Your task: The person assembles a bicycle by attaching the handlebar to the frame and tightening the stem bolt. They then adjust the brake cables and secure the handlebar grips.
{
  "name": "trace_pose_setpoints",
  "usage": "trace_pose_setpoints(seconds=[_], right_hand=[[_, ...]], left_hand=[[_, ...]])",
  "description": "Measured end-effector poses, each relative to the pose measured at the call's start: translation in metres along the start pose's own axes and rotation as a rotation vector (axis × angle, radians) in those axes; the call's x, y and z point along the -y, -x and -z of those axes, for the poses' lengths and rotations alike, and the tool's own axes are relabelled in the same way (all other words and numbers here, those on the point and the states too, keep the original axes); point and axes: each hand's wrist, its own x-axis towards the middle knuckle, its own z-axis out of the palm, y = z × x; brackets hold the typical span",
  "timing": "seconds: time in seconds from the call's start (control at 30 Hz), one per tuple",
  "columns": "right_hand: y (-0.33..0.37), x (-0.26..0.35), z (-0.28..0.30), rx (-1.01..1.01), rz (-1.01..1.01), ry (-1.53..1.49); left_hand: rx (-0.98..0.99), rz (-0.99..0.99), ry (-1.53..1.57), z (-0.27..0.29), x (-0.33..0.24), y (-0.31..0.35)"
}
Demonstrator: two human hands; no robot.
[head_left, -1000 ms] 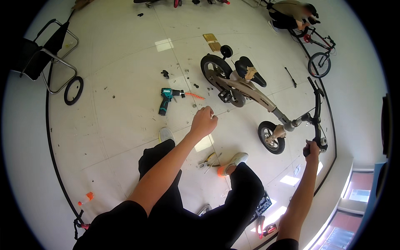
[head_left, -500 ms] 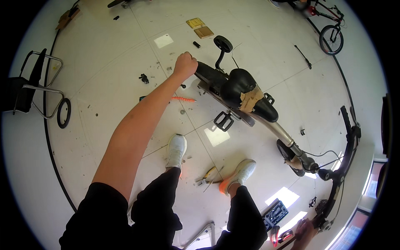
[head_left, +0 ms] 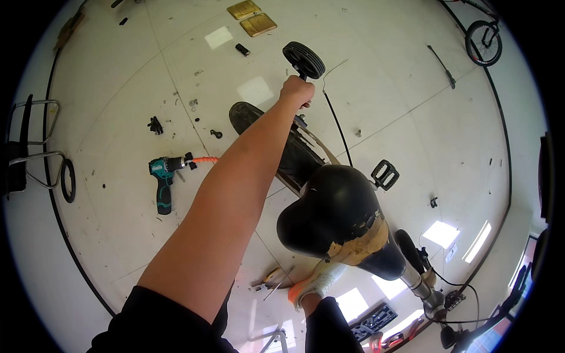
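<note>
My left arm stretches out over the back of a small bicycle. My left hand point(head_left: 298, 92) is closed around the bracket just below a black training wheel point(head_left: 307, 60), which sticks up beyond my fingers. Under my forearm lies the rear tyre point(head_left: 244, 117), partly hidden by the arm. Nearer to me is the black saddle point(head_left: 318, 206), its cover torn with tan padding showing. A black pedal point(head_left: 385, 175) juts out on the bicycle's far side. The handlebar point(head_left: 511, 312) is at the lower right, cut off by the picture's edge. My right hand is out of sight.
A teal cordless drill point(head_left: 163, 182) with an orange flexible bit lies left of my arm. Pliers point(head_left: 268, 282) and an open blue tool case point(head_left: 375, 322) are near my feet. Small parts dot the tiled floor. A black cable point(head_left: 337, 123) runs beside the bicycle. A chair point(head_left: 26, 147) stands far left.
My left hand has moved from the rear tyre to the training wheel's bracket. The view has shifted closer over the saddle. My right hand, earlier at the handlebar, has left the picture.
</note>
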Motion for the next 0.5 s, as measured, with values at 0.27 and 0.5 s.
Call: trace_pose_setpoints(seconds=[0.27,0.5], right_hand=[[-0.032,0.018,-0.013,0.014,-0.073,-0.016],[-0.036,0.018,-0.014,-0.010,-0.098,-0.002]], left_hand=[[0.491,0.202,-0.382,0.022,0.032,-0.061],[0.254,-0.166,-1.428,-0.025,0.002,-0.042]])
